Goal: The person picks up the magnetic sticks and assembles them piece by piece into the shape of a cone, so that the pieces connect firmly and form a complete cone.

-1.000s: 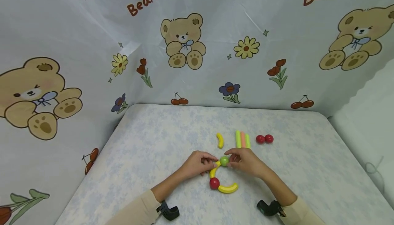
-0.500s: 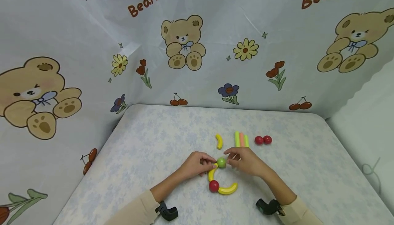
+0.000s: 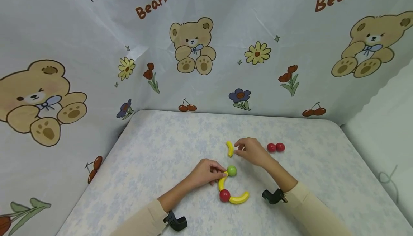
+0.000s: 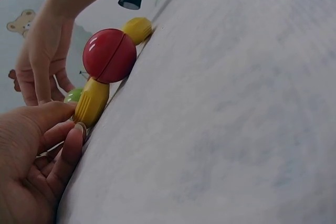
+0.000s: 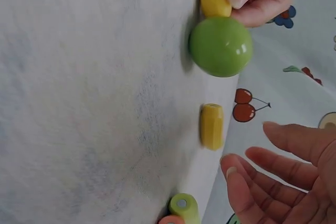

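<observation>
My left hand (image 3: pixel 205 172) pinches a curved yellow rod (image 4: pixel 92 100) between thumb and fingers. A green ball (image 3: pixel 231 170) touches that rod's far end, and a red ball (image 3: pixel 224 195) its near end. From the red ball a second curved yellow rod (image 3: pixel 240 198) runs to the right, making an open C on the table. Farther back, my right hand (image 3: pixel 252 152) hovers beside a loose curved yellow rod (image 3: pixel 230 149). In the right wrist view, its fingers (image 5: pixel 239 195) are spread and a gap separates them from the loose rod (image 5: pixel 212 127).
Two red balls (image 3: pixel 275 147) lie side by side right of my right hand. A green rod (image 5: pixel 185 207) and an orange rod (image 5: pixel 171 220) show low in the right wrist view; in the head view the right hand covers them. A patterned cloth (image 3: pixel 222 49) hangs behind the table (image 3: pixel 167 135).
The green ball shifted slightly left against the held rod. My right hand left the ball and moved back toward the loose yellow rod, covering the straight rods. My left hand stayed put.
</observation>
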A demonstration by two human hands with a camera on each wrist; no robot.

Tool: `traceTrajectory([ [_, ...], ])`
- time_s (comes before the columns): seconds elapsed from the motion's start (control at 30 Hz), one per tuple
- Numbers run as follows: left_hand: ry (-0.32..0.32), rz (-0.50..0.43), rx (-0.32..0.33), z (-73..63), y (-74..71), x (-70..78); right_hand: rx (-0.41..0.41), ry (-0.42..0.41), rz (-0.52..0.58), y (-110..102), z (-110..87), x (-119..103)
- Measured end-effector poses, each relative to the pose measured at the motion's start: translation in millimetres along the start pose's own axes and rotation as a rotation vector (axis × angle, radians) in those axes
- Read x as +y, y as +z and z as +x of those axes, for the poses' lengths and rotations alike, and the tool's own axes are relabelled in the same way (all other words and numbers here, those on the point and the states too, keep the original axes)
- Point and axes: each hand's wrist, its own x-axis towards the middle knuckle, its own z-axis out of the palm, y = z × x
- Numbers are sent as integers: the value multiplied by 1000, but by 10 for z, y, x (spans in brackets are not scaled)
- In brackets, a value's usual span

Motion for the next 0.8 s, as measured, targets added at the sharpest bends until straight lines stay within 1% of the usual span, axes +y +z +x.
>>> traceTrajectory([
  [0.17,-11,-11,-18,-10,-19,-8,-11,53,-68,68,188,-6],
  [0.37,14,-34,-26,6,-31,-25,-41,133,-110,127,328,-8],
  [0.47,27,-40,-28,10,-36,-39,-54,157,-118,158,377,0],
  [0.6,37,-40,-29,2,-45,-45,-46,156,-132,198,441,17],
  [0.8,27,-34,-27,-7,-60,-18,-46,160,-134,245,516,12],
])
